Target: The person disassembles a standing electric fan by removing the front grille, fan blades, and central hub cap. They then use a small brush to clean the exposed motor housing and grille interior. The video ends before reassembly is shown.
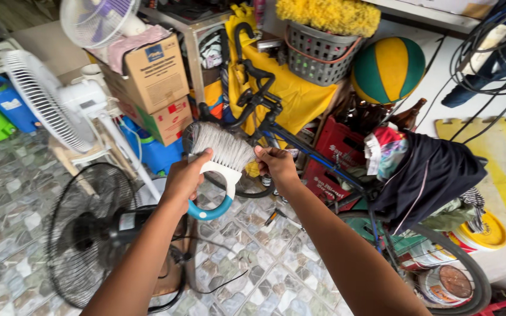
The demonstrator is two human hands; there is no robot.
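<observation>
The left hand (185, 178) is closed around the white-and-blue handle of the brush (218, 158). The bristles point toward 1 o'clock, where the right hand (275, 162) pinches their edge, above the black fan (89, 234).

Brush (221, 153) before bicycle (346, 175); floor fan (89, 234) left, below
</observation>
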